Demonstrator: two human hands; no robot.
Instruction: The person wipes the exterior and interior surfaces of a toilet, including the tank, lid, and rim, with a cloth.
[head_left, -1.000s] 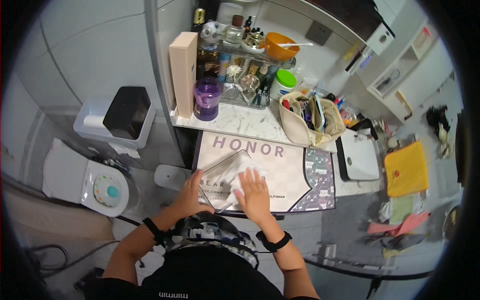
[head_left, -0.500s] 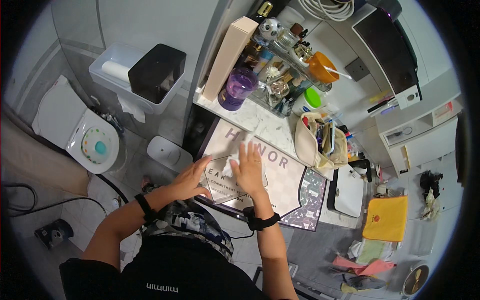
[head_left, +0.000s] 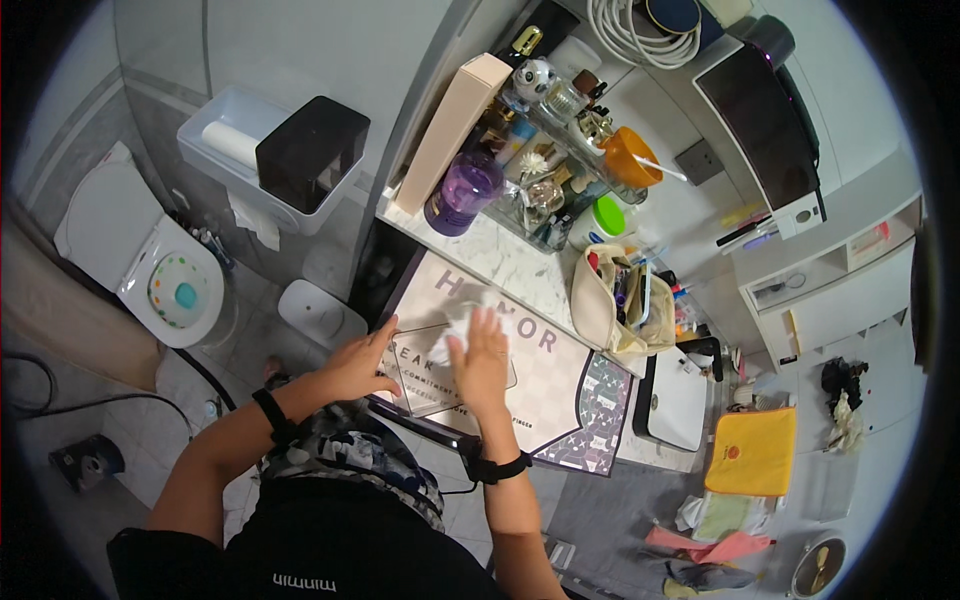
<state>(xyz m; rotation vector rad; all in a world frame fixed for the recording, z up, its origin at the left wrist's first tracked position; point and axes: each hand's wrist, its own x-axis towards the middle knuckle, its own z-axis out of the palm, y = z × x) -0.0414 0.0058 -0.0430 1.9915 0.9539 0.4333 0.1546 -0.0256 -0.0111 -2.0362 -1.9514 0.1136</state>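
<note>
My left hand [head_left: 362, 362] grips the left edge of a clear rectangular plastic tray [head_left: 420, 398], thumb and fingers spread along its side. The tray is see-through, so its outline is faint and its depth is hard to tell. My right hand [head_left: 484, 368] presses a crumpled white tissue [head_left: 452, 345] on the tray, fingers stretched forward over it. Below them lies a beige and pink patterned mat [head_left: 540, 405] with large lettering, spread on the counter.
Behind the mat, a marble ledge [head_left: 480, 250] holds a purple bottle [head_left: 462, 195], a tall beige box [head_left: 455, 125], a green-lidded jar [head_left: 600, 220] and a cream cosmetic bag [head_left: 597, 285]. A white basin [head_left: 678, 400] stands right. Left are a bin [head_left: 320, 312] and toilet [head_left: 170, 290].
The whole view has shifted slightly, so things sit a little further left. My right hand and the tissue have moved slightly over the tray; my left hand keeps its grip.
</note>
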